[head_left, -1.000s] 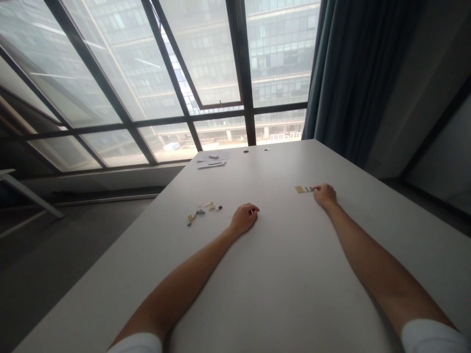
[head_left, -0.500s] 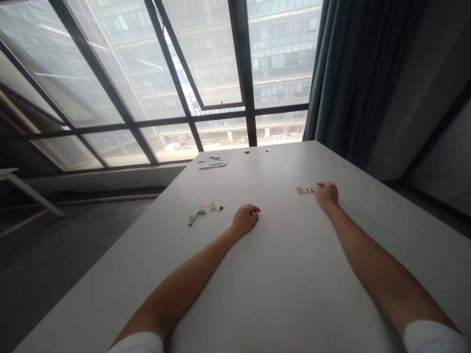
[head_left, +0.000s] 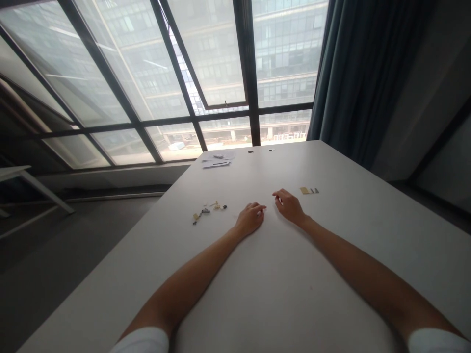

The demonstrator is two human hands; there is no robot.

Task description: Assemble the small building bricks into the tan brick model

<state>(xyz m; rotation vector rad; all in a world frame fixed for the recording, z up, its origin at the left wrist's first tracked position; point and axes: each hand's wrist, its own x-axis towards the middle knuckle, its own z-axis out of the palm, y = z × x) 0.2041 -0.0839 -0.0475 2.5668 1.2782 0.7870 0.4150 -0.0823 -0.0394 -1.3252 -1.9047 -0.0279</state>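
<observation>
My left hand (head_left: 252, 216) rests on the white table (head_left: 279, 294) with its fingers curled in, closed on something too small to make out. My right hand (head_left: 290, 206) lies just to its right, fingertips pinched and pointing at the left hand; what they hold is not clear. The two hands are a few centimetres apart. A short row of small tan and dark pieces (head_left: 309, 190) lies to the right of my right hand. To the left of my left hand sit several tiny loose tan and dark pieces (head_left: 209, 211).
Sheets of paper (head_left: 218, 160) with a small object on them lie at the table's far edge, with two small dark items (head_left: 250, 151) beside them. Large windows stand beyond the table, a dark curtain (head_left: 353, 78) at the right, and another table's corner (head_left: 14, 172) at the far left.
My right hand has left the row of tan and dark pieces and moved left, close to my left hand. My left hand has stayed nearly in place.
</observation>
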